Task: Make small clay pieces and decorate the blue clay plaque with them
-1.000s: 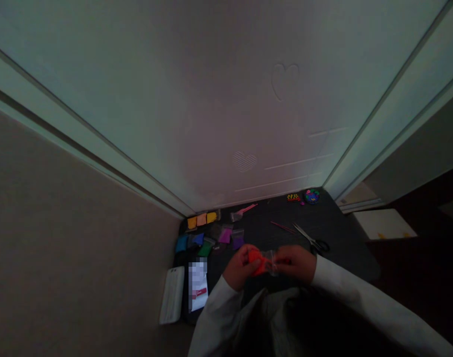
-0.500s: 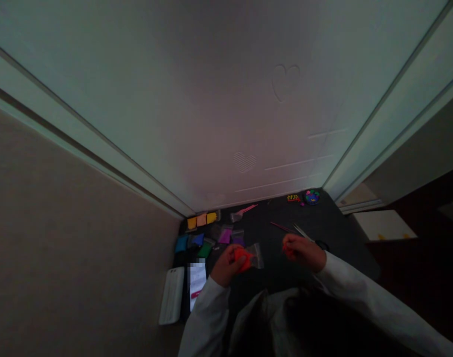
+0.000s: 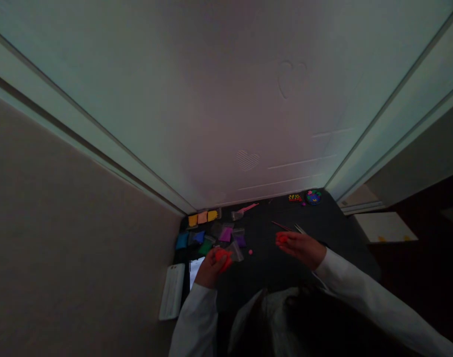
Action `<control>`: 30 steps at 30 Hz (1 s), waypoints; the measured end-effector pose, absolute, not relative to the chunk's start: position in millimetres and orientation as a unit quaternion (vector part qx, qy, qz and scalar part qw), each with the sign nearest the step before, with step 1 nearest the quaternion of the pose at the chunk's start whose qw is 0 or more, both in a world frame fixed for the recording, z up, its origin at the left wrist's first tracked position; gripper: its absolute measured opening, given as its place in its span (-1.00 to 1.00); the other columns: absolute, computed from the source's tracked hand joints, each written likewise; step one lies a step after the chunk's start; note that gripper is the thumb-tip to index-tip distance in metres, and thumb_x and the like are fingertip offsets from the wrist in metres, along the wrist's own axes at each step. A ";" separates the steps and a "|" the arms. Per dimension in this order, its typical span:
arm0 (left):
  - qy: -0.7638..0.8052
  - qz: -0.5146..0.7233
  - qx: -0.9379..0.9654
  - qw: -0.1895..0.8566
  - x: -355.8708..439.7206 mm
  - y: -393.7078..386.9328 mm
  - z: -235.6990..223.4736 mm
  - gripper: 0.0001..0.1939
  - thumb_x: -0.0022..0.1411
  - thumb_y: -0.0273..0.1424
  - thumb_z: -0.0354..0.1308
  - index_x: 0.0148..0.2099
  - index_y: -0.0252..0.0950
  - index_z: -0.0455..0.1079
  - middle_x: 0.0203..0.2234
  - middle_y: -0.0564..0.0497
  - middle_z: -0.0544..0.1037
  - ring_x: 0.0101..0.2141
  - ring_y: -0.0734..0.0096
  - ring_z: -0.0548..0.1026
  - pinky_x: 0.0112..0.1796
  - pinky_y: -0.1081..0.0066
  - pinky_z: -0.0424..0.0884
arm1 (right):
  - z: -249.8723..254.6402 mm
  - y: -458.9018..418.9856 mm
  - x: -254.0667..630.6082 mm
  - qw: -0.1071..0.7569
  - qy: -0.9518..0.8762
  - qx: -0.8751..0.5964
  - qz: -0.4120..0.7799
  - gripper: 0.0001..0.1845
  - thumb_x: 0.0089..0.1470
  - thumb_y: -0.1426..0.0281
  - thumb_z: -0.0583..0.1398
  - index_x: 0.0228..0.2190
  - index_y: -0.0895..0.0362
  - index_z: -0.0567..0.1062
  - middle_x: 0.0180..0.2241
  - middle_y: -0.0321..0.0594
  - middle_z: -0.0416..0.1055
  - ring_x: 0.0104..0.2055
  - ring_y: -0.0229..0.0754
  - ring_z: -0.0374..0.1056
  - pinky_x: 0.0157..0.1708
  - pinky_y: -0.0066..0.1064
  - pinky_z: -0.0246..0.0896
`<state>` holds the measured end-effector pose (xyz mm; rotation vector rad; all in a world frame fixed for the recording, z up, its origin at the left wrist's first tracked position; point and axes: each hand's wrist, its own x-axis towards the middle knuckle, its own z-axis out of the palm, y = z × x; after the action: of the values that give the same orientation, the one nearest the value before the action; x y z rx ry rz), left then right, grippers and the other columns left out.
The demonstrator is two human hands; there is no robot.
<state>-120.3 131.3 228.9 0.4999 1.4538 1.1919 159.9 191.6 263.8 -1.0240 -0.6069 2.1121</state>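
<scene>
My left hand (image 3: 210, 267) is closed on a small clear bag of red clay (image 3: 226, 256), low over the dark mat (image 3: 271, 267) next to the row of coloured bags. My right hand (image 3: 303, 248) is held to the right, its fingers pinched on a small red piece of clay (image 3: 282, 239). A tiny pink ball (image 3: 251, 252) lies on the mat between the two hands. Scissors (image 3: 300, 229) lie just behind my right hand, mostly hidden by it.
Several small bags of coloured clay (image 3: 202, 218) lie at the mat's far left. A pink tool (image 3: 245, 210) and a little multicoloured figure (image 3: 313, 197) sit near the door. A white tray (image 3: 172, 291) and a paper sheet (image 3: 195, 270) lie at left.
My hands have come apart. The left carried the red bag leftward toward the coloured bags; the right drew away to the right with a pinched-off red piece.
</scene>
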 end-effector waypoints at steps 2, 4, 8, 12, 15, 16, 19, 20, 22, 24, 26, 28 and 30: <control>0.617 0.511 0.204 0.562 -118.4 131.2 228.9 -0.47 -0.32 -0.29 0.31 -0.26 -0.35 0.23 -0.49 0.01 0.48 -0.49 0.45 0.44 -0.39 0.43 0.33 | 264.7 190.4 159.4 0.352 -0.239 -0.395 0.815 -0.73 -0.20 0.46 0.26 -0.33 0.21 0.45 -0.33 -0.19 0.44 -0.26 -0.25 0.38 -0.19 -0.41 0.26; 0.617 0.514 0.199 0.562 -116.4 131.3 230.0 -0.48 -0.32 -0.29 0.31 -0.27 -0.35 0.24 -0.48 0.01 0.48 -0.48 0.45 0.44 -0.39 0.43 0.33 | 267.8 190.1 159.2 0.350 -0.243 -0.396 0.813 -0.76 -0.17 0.43 0.25 -0.35 0.21 0.45 -0.37 -0.20 0.45 -0.31 -0.28 0.39 -0.24 -0.44 0.29; 0.612 0.520 0.192 0.564 -111.7 132.8 233.0 -0.50 -0.35 -0.30 0.32 -0.31 -0.35 0.24 -0.50 0.03 0.47 -0.49 0.46 0.44 -0.39 0.43 0.34 | 277.0 190.7 159.8 0.343 -0.253 -0.384 0.819 -0.81 -0.13 0.36 0.22 -0.45 0.24 0.44 -0.52 -0.23 0.43 -0.52 -0.37 0.36 -0.52 -0.55 0.28; 0.610 0.520 0.187 0.568 -107.5 134.4 233.5 -0.51 -0.35 -0.30 0.32 -0.32 -0.34 0.24 -0.51 0.04 0.47 -0.50 0.45 0.44 -0.40 0.42 0.34 | 284.5 190.8 161.9 0.367 -0.244 -0.347 0.828 -0.76 -0.09 0.28 0.17 -0.59 0.21 0.34 -0.65 -0.35 0.30 -0.66 -0.45 0.17 -0.71 -0.60 0.05; 0.608 0.520 0.183 0.571 -105.6 134.9 231.9 -0.49 -0.36 -0.31 0.32 -0.31 -0.34 0.24 -0.50 0.05 0.47 -0.50 0.45 0.44 -0.40 0.41 0.34 | 288.1 190.3 163.9 0.382 -0.227 -0.314 0.839 -0.74 -0.11 0.29 0.17 -0.62 0.16 0.23 -0.66 -0.41 0.18 -0.68 -0.46 0.05 -0.72 -0.59 -0.10; 0.608 0.520 0.181 0.572 -105.2 135.0 231.2 -0.49 -0.37 -0.31 0.33 -0.31 -0.34 0.24 -0.50 0.04 0.47 -0.50 0.45 0.44 -0.41 0.41 0.34 | 289.1 190.0 164.5 0.385 -0.222 -0.304 0.843 -0.74 -0.11 0.29 0.16 -0.63 0.15 0.20 -0.67 -0.42 0.14 -0.69 -0.46 0.00 -0.72 -0.59 -0.14; 0.606 0.520 0.177 0.576 -104.3 134.9 229.2 -0.49 -0.38 -0.32 0.33 -0.32 -0.34 0.23 -0.49 0.04 0.48 -0.49 0.45 0.44 -0.41 0.42 0.34 | 292.3 188.9 165.5 0.402 -0.209 -0.279 0.847 -0.72 -0.12 0.32 0.15 -0.62 0.13 0.13 -0.68 -0.47 -0.02 -0.70 -0.47 -0.15 -0.71 -0.60 -0.23; 0.606 0.520 0.176 0.576 -104.2 134.8 228.7 -0.49 -0.37 -0.32 0.33 -0.31 -0.34 0.23 -0.49 0.04 0.48 -0.49 0.46 0.44 -0.41 0.42 0.34 | 293.4 188.5 165.6 0.409 -0.204 -0.273 0.847 -0.73 -0.11 0.33 0.15 -0.61 0.12 0.12 -0.67 -0.47 -0.06 -0.69 -0.46 -0.18 -0.70 -0.59 -0.23; 0.604 0.521 0.173 0.578 -103.9 134.8 228.1 -0.49 -0.36 -0.32 0.33 -0.30 -0.34 0.23 -0.48 0.04 0.48 -0.49 0.47 0.44 -0.41 0.43 0.34 | 295.3 187.6 165.5 0.423 -0.193 -0.262 0.845 -0.77 -0.12 0.38 0.15 -0.58 0.10 0.13 -0.65 -0.47 -0.12 -0.68 -0.45 -0.22 -0.68 -0.59 -0.20; 0.602 0.521 0.173 0.580 -103.4 134.9 228.1 -0.48 -0.37 -0.32 0.33 -0.30 -0.34 0.23 -0.49 0.04 0.47 -0.50 0.48 0.43 -0.42 0.43 0.33 | 296.5 187.1 165.5 0.438 -0.184 -0.254 0.842 -0.78 -0.16 0.44 0.15 -0.56 0.09 0.14 -0.63 -0.47 -0.15 -0.68 -0.44 -0.25 -0.68 -0.58 -0.18; 0.600 0.521 0.174 0.581 -102.6 135.2 228.4 -0.48 -0.38 -0.32 0.34 -0.31 -0.34 0.24 -0.52 0.06 0.46 -0.52 0.49 0.42 -0.44 0.45 0.32 | 296.5 187.2 166.1 0.450 -0.176 -0.254 0.838 -0.77 -0.19 0.50 0.16 -0.56 0.09 0.14 -0.63 -0.47 -0.16 -0.68 -0.44 -0.27 -0.68 -0.58 -0.17; 0.599 0.522 0.176 0.581 -101.5 135.5 228.6 -0.49 -0.39 -0.33 0.34 -0.33 -0.34 0.24 -0.53 0.07 0.45 -0.54 0.50 0.41 -0.47 0.46 0.31 | 295.3 188.1 167.1 0.451 -0.168 -0.262 0.837 -0.78 -0.17 0.49 0.15 -0.58 0.10 0.13 -0.65 -0.48 -0.18 -0.69 -0.44 -0.30 -0.69 -0.58 -0.18; 0.598 0.522 0.177 0.581 -100.5 135.4 228.3 -0.50 -0.39 -0.33 0.34 -0.34 -0.34 0.24 -0.54 0.07 0.45 -0.54 0.50 0.41 -0.48 0.47 0.30 | 293.0 189.7 167.9 0.444 -0.161 -0.271 0.839 -0.82 -0.09 0.41 0.11 -0.58 0.10 0.16 -0.69 -0.50 -0.21 -0.72 -0.45 -0.35 -0.72 -0.58 -0.21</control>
<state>-100.5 135.4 228.3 0.4130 1.3980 1.2205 167.9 189.7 293.0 -0.6711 -0.4001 2.0805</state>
